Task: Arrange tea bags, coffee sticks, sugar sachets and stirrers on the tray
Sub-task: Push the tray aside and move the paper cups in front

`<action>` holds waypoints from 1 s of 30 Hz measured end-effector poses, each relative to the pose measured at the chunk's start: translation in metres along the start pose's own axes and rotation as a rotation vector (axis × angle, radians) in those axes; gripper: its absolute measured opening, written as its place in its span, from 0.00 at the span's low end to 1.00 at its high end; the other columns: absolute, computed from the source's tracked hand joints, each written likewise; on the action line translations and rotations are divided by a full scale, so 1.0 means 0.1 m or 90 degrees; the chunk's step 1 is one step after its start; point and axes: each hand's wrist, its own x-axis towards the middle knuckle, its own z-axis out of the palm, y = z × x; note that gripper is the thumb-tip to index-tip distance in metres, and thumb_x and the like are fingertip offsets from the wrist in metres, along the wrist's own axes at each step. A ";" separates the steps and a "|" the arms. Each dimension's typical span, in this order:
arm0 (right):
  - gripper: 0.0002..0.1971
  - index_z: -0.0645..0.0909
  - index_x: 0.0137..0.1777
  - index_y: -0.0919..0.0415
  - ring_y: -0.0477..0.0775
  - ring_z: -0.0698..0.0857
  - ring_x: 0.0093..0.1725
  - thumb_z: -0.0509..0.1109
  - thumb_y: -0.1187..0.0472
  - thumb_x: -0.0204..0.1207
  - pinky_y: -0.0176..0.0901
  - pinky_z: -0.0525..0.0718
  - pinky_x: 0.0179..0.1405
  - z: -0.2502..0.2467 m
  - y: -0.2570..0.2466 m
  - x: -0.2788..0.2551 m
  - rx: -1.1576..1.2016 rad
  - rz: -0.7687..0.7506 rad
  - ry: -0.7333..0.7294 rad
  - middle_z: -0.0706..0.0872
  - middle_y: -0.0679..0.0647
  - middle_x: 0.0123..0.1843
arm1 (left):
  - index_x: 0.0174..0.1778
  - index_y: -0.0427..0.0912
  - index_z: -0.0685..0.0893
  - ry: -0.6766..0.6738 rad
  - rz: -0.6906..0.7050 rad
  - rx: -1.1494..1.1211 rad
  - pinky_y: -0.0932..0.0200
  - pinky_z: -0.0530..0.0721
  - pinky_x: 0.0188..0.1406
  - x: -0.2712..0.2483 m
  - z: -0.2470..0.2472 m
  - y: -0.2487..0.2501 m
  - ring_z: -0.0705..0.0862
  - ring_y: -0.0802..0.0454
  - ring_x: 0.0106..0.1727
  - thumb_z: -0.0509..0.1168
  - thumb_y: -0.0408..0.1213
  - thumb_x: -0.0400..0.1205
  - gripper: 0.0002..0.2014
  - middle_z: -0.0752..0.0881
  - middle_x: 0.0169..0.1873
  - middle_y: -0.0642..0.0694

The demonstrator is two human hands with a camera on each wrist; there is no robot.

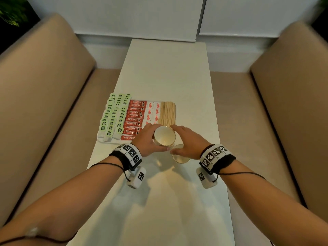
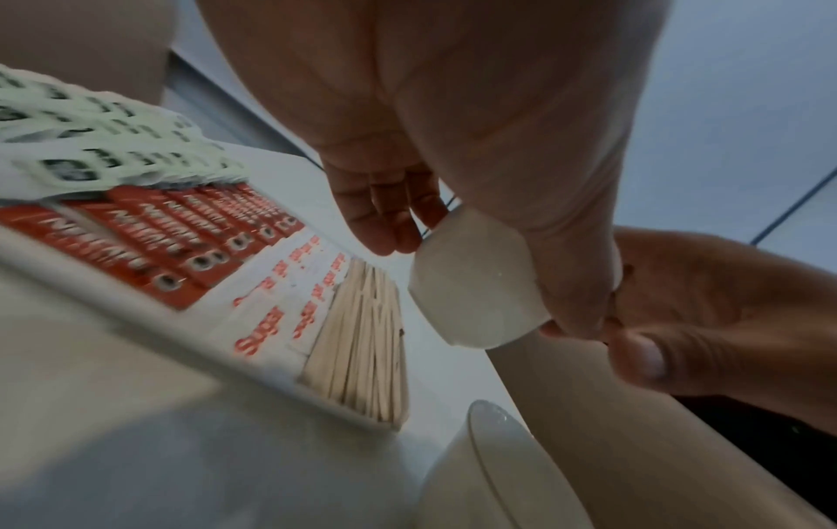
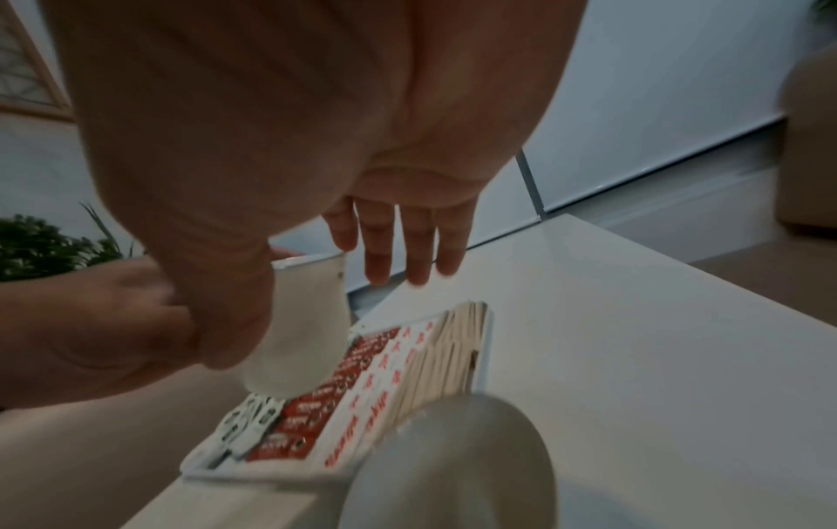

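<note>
A white tray [image 1: 100, 139] on the table holds rows of green-tagged tea bags [image 1: 113, 116], red coffee sticks [image 1: 134, 118], sugar sachets [image 1: 152, 110] and wooden stirrers [image 1: 167, 112]. My left hand [image 1: 148, 139] grips a white gold-rimmed cup [image 1: 164, 135], lifted over the tray's near right corner. In the left wrist view its fingers [image 2: 385, 222] and thumb wrap the cup [image 2: 475, 286]. My right hand [image 1: 184, 141] lies against the cup's right side with straight fingers [image 3: 407, 250], its thumb on the cup [image 3: 308, 322].
A second white cup [image 1: 181, 156] stands on the table [image 1: 168, 77] under my right hand, just off the tray's near right corner. Beige sofa cushions flank the narrow table, one on the left [image 1: 44, 86] and one on the right [image 1: 284, 103].
</note>
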 end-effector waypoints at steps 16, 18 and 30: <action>0.37 0.65 0.84 0.56 0.57 0.83 0.67 0.78 0.59 0.78 0.55 0.82 0.68 -0.49 0.70 0.57 0.103 0.127 0.098 0.82 0.56 0.72 | 0.73 0.50 0.78 -0.104 0.060 -0.055 0.52 0.88 0.52 1.26 0.05 0.32 0.84 0.52 0.57 0.76 0.35 0.77 0.28 0.86 0.59 0.54; 0.39 0.63 0.85 0.56 0.57 0.82 0.69 0.78 0.58 0.78 0.56 0.81 0.70 -0.39 0.83 0.64 0.110 0.155 0.088 0.81 0.56 0.74 | 0.71 0.53 0.79 -0.143 0.061 -0.044 0.50 0.88 0.55 1.36 0.15 0.25 0.85 0.53 0.57 0.73 0.35 0.78 0.24 0.87 0.56 0.54; 0.36 0.63 0.84 0.55 0.58 0.82 0.69 0.76 0.56 0.79 0.51 0.80 0.68 -0.02 1.22 0.93 0.131 0.185 0.061 0.82 0.55 0.72 | 0.69 0.54 0.82 -0.170 0.016 -0.084 0.48 0.88 0.58 1.70 0.47 -0.07 0.89 0.56 0.48 0.76 0.35 0.77 0.24 0.89 0.54 0.57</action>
